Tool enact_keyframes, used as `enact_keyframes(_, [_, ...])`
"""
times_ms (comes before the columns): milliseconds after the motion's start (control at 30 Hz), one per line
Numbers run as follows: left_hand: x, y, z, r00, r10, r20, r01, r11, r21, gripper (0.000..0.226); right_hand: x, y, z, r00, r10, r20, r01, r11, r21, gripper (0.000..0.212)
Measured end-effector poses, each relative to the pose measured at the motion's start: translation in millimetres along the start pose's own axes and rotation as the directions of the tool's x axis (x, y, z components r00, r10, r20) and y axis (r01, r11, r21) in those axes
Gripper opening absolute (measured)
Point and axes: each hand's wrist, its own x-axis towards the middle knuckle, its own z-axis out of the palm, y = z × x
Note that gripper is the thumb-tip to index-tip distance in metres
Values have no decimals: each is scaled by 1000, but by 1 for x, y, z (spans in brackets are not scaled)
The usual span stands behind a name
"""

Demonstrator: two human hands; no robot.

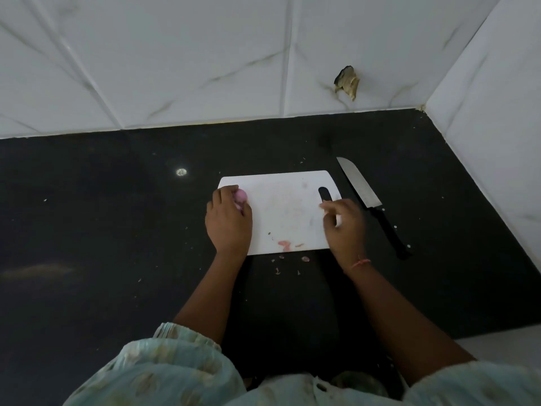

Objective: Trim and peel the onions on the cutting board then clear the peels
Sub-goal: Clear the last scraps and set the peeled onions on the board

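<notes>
A white cutting board lies on the black counter. My left hand covers its left edge, fingers curled round small pink peeled onions that show past the knuckles. My right hand rests on the board's right edge near the handle slot, fingers loosely bent, nothing visible in them. A few pink peel scraps lie at the board's near edge, and more peel bits sit on the counter just in front of it.
A knife with a black handle lies on the counter right of the board, blade pointing away. White tiled walls close the back and right side. The black counter stretches left. A damaged spot marks the back wall.
</notes>
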Motion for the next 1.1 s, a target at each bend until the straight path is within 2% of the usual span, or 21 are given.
enact_keyframes(67, [-1, 0, 1, 1000, -13, -9, 13, 1000, -4, 30, 17, 9, -10, 986, 158, -48, -165, 961, -223, 10])
enact_keyframes(100, [-1, 0, 2, 1000, -17, -13, 17, 1000, -8, 30, 22, 11, -12, 974, 228, -15, -222, 933, -284, 18])
enact_keyframes(200, [-2, -1, 4, 999, -15, -29, 14, 1000, -11, 29, 26, 9, -9, 965, 261, 11, -237, 890, -389, 47])
enact_keyframes(367, [-2, -1, 3, 999, -16, -29, 16, 1000, -18, 28, 33, 11, -8, 922, 387, -11, -352, 825, -442, 45])
enact_keyframes(467, [-1, -2, 3, 1000, -12, -23, 12, 1000, -24, 29, 34, 17, -11, 932, 358, 50, -304, 851, -428, 27])
enact_keyframes(633, [4, -6, -1, 999, -6, -33, 5, 999, -32, 30, 37, 0, -15, 967, 251, -50, -254, 912, -324, 39])
enact_keyframes(800, [33, -28, -15, 994, -63, -85, 62, 998, -16, 30, 51, -24, 10, 965, 256, 51, -235, 938, -254, 28])
enact_keyframes(900, [51, -38, -20, 992, -80, -100, 81, 997, 11, 29, 61, -26, 33, 968, 236, 84, -206, 940, -272, 29])
enact_keyframes(1033, [58, -42, -18, 993, -67, -102, 73, 996, 55, 28, 74, -9, 44, 972, 180, 153, -104, 908, -406, 31])
enact_keyframes(1100, [58, -43, -18, 993, -66, -99, 72, 996, 54, 28, 72, 0, 37, 990, 73, 123, -20, 923, -385, 18])
